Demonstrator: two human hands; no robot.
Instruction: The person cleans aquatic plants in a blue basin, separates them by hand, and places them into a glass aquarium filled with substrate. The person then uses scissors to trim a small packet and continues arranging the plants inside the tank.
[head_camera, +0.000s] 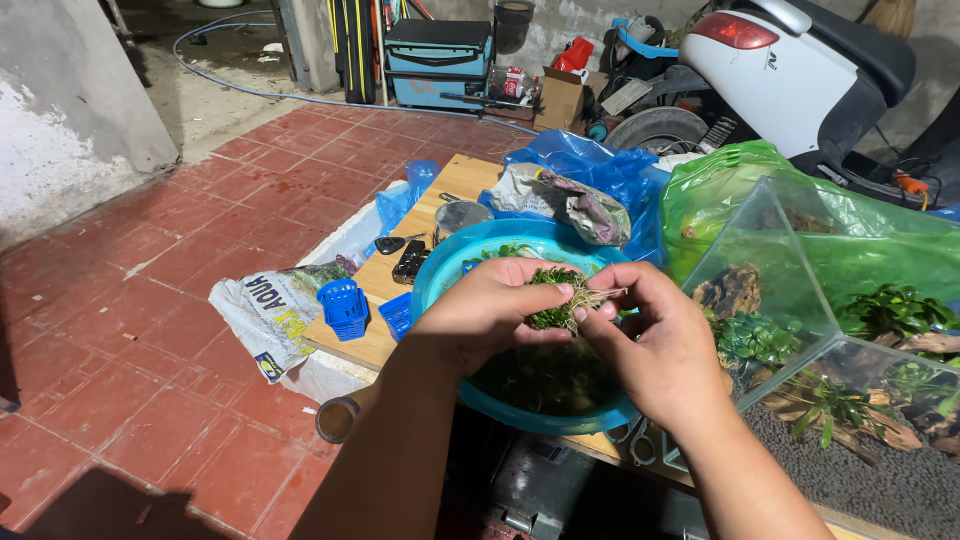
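Plant clump: a small tuft of green water plant (556, 297) with pale roots, held over the turquoise basin (440, 275), pinched between both hands.
Left hand: the left hand (487, 310) comes in from below, knuckles up, fingers curled and clamped on the green end of the clump.
Right hand: the right hand (655, 340) meets it from the right, thumb and fingertips closed on the root end.
Hidden: the hands cover much of the clump; the dark contents of the basin are hard to make out.
Surface: a wooden board (455, 190) carries the basin, small blue mesh pots (344, 307) and dark tools.
Nearby: a glass tank (800, 300) with plants, wood and dark gravel, cut off at the right; a green plastic bag (720, 185) behind.
Room: red tiled floor (150, 300), a parked scooter (790, 70) at the back.
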